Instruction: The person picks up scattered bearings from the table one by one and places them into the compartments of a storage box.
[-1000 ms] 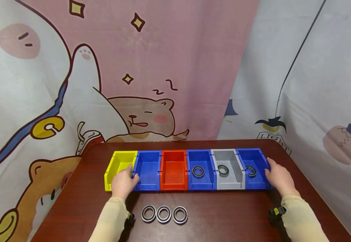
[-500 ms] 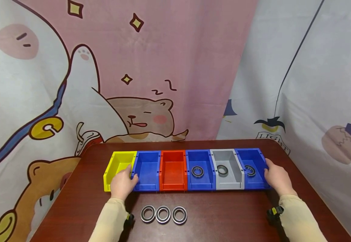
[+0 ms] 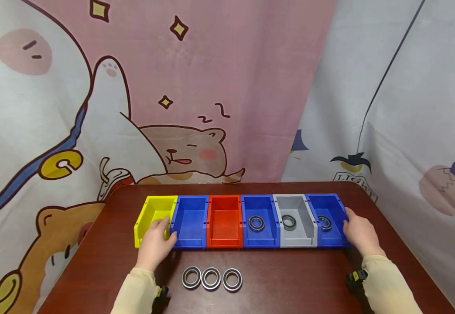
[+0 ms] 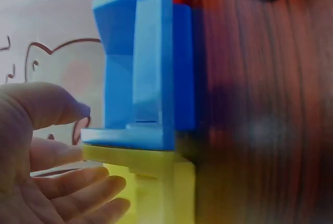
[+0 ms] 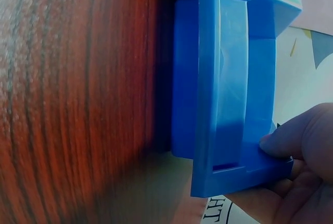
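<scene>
In the head view my left hand (image 3: 155, 244) is at the front of the yellow bin (image 3: 153, 210) and the blue bin (image 3: 189, 218) beside it. Its thumb and fingers stand apart, and the left wrist view shows a gap between the thumb and the bins' shared edge. My right hand (image 3: 362, 231) pinches the outer wall of the rightmost blue bin (image 3: 325, 203), with the thumb (image 5: 283, 140) inside and the fingers beneath outside. Ball bearings lie in the inner blue bin (image 3: 258, 204), the grey bin (image 3: 293, 204) and the rightmost blue bin, one in each.
A red bin (image 3: 225, 218) sits mid-row, with the bins side by side on the brown table (image 3: 282, 279). Three loose bearings (image 3: 185, 278) lie in a line in front of the row. A printed curtain (image 3: 266, 87) hangs behind the table.
My left hand has let go of the wall between the yellow and blue bins and drawn slightly back and left. My right hand keeps its grip, and the bins stay put.
</scene>
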Motion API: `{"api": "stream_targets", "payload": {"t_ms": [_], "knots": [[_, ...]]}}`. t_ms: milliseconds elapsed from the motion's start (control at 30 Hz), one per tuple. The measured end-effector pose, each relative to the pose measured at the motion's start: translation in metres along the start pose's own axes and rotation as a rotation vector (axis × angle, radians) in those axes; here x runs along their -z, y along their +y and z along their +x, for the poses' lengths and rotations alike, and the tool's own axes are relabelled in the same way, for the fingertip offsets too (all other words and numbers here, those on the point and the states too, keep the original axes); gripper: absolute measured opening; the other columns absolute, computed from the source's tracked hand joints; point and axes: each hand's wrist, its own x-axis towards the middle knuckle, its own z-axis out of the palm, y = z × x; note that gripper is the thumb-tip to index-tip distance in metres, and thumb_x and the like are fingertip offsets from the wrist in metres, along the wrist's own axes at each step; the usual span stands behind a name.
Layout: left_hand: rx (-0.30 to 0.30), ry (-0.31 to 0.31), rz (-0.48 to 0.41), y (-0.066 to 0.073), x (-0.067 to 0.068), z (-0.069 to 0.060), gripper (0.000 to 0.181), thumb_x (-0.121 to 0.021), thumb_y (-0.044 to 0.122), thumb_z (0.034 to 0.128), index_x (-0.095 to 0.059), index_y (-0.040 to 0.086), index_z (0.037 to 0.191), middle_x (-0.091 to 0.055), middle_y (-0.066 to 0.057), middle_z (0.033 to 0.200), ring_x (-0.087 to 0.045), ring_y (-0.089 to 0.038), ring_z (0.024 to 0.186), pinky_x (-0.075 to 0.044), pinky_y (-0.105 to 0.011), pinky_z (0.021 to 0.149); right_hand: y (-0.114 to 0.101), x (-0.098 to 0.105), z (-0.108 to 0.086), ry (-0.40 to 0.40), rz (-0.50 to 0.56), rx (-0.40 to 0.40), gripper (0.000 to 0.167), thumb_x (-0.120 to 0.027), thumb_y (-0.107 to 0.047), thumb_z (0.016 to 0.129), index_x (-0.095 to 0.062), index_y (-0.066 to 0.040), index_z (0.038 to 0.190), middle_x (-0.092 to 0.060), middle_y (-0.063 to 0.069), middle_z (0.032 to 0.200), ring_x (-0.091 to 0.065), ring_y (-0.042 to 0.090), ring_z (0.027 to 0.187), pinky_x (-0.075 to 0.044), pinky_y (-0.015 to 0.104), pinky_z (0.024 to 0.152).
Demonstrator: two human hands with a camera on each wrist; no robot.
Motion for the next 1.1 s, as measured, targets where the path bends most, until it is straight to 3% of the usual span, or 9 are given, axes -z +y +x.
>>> {"api": "stream_targets", "payload": {"t_ms": [367, 667, 833, 1100], "knots": [[-0.231, 0.103, 0.017, 0.019, 0.011, -0.026, 0.059, -0.085, 0.012, 0.0738, -0.063, -0.008, 0.126, -0.061, -0.026, 0.123, -0.059, -0.043, 0.109, -0.047, -0.056, 0.094, 0.0, -0.001, 0.0, 0.004, 0.01, 0.003, 0.049, -0.051, -0.003, 0.095, -0.037, 0.017, 0.137, -0.049, 0.045, 0.123, -0.054, 0.06, 0.104, -0.045, 0.067, 0.084], [-0.358, 0.157, -0.003, 0.024, 0.009, -0.042, 0.062, -0.088, 0.01, 0.068, -0.066, -0.005, 0.124, -0.062, -0.024, 0.124, -0.059, -0.042, 0.111, -0.048, -0.055, 0.093, 0.0, -0.002, -0.001, 0.019, 0.002, 0.013, 0.048, -0.051, -0.003, 0.094, -0.037, 0.017, 0.136, -0.049, 0.045, 0.123, -0.054, 0.06, 0.104, -0.045, 0.067, 0.085], [-0.416, 0.106, -0.003, 0.023, 0.006, -0.05, 0.065, -0.089, 0.014, 0.0665, -0.066, -0.002, 0.125, -0.063, -0.02, 0.125, -0.06, -0.038, 0.112, -0.049, -0.051, 0.093, 0.001, -0.003, -0.001, 0.022, -0.001, 0.017, 0.048, -0.051, -0.003, 0.094, -0.038, 0.017, 0.136, -0.05, 0.045, 0.122, -0.055, 0.06, 0.103, -0.045, 0.067, 0.085], [-0.468, -0.043, 0.017, 0.023, -0.002, -0.063, 0.075, -0.09, 0.021, 0.0667, -0.061, 0.004, 0.134, -0.061, -0.012, 0.128, -0.059, -0.029, 0.114, -0.05, -0.047, 0.094, 0.002, -0.003, -0.001, 0.01, -0.002, 0.004, 0.048, -0.051, -0.003, 0.095, -0.037, 0.017, 0.136, -0.049, 0.045, 0.122, -0.054, 0.06, 0.104, -0.044, 0.067, 0.086]]}}
